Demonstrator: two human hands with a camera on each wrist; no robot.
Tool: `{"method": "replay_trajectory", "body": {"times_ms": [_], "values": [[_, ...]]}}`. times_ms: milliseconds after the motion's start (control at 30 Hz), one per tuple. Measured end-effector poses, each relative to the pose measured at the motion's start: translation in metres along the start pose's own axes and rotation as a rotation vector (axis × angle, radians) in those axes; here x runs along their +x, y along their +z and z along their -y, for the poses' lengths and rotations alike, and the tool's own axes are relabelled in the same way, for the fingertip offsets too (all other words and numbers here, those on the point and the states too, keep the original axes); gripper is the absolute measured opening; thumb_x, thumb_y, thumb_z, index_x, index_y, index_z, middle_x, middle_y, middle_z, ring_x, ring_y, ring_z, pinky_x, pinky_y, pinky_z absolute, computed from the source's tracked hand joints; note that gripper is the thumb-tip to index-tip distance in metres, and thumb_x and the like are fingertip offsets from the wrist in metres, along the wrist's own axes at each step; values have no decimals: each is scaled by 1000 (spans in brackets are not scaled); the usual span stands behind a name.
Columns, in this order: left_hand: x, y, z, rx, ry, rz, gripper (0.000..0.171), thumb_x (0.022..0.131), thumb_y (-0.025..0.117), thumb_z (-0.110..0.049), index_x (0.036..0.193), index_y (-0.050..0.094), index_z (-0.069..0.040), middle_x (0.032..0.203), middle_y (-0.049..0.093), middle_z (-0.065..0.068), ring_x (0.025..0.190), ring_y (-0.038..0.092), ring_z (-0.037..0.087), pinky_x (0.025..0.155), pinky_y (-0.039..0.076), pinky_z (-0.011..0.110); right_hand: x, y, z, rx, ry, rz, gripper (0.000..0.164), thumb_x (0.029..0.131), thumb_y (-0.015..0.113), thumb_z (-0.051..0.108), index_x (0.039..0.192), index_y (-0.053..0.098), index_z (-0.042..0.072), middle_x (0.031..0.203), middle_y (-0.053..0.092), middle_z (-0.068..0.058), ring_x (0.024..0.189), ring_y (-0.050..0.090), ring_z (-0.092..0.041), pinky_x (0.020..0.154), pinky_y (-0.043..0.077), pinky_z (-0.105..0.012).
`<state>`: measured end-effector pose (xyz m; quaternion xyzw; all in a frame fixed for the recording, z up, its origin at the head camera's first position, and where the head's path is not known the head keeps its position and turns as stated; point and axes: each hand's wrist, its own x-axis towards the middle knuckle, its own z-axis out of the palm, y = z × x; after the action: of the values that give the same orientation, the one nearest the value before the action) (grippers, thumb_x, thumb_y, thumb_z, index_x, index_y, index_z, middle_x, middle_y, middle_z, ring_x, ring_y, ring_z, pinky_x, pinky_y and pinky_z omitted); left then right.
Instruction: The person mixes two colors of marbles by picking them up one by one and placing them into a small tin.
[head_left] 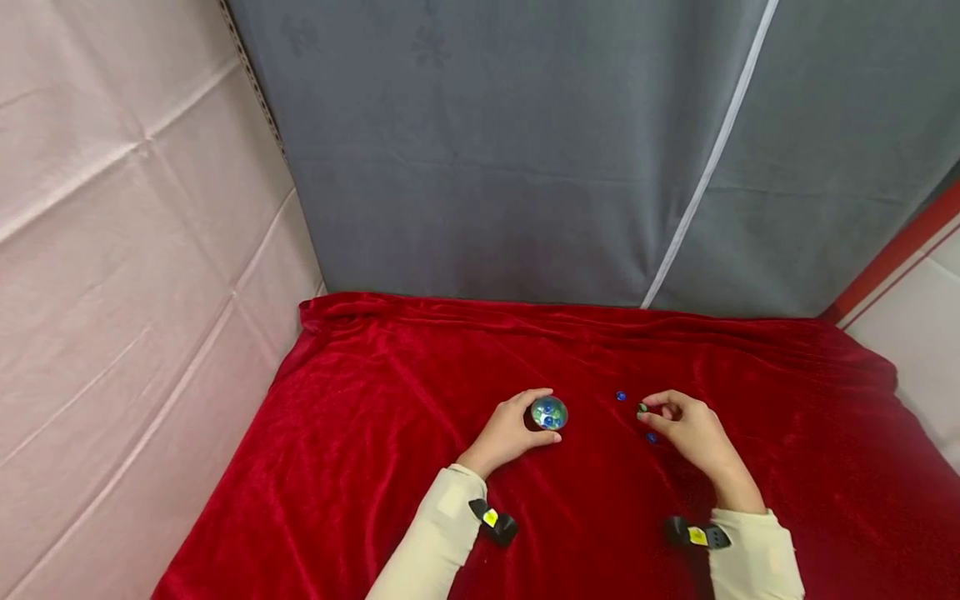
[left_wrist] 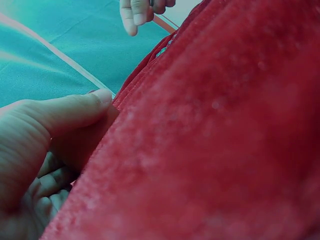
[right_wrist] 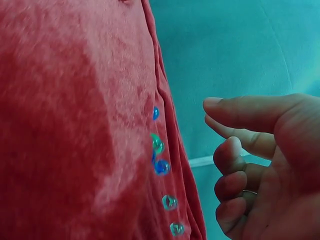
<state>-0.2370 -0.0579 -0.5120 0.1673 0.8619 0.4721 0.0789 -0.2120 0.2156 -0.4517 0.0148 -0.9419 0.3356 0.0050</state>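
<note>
Marble of round green glass (head_left: 642, 408) is seen just beside the right hand's (head_left: 693, 432) fingertips; pinching cannot be told. Leftward, a clear round bowl (head_left: 565, 413) is cupped by the left hand (head_left: 508, 429).

We see a clear round bowl (head_left: 564, 411) of blue and green marbles (head_left: 548, 422) in the left hand (head_left: 510, 429). The right hand (head_left: 693, 432) pinches a green marble (head_left: 642, 408), near two loose blue marbles (head_left: 621, 396).

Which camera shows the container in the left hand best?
The head view: it shows the container from above in the left hand, marbles inside. I can't make it out in either wrist view.
</note>
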Motion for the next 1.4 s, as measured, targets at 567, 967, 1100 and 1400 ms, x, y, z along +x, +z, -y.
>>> {"method": "replay_trajectory", "body": {"times_ms": [567,967,1100,1400], "values": [[-1,-1,-4,1,0,6,68,78,80,-32,139,51,-21,138,56,0,122,55,20,106,44,39,-10,5,-22,5,64,86,19,88,67,12,104,67,1,70,43,2,57,36,-4,53,32,-22],[-1,-2,-1,-10,7,5,68,78,80,-32,139,51,-21,138,56,0,123,54,21,106,43,40,-12,7,-28,14,91,127,21,89,67,15,103,65,0,71,45,2,59,37,-5,54,31,-22],[-1,-2,0,-13,14,4,69,78,81,-32,139,51,-20,139,56,0,124,54,20,106,43,40,-11,9,-31,20,96,137,21,89,66,15,104,65,0,71,45,2,59,37,-6,54,32,-22],[1,-1,1,-6,18,1,69,78,81,-33,139,52,-21,138,56,1,124,54,21,106,43,41,-11,9,-32,23,101,171,23,89,64,16,105,66,0,73,47,0,61,39,-7,56,33,-23]]}}
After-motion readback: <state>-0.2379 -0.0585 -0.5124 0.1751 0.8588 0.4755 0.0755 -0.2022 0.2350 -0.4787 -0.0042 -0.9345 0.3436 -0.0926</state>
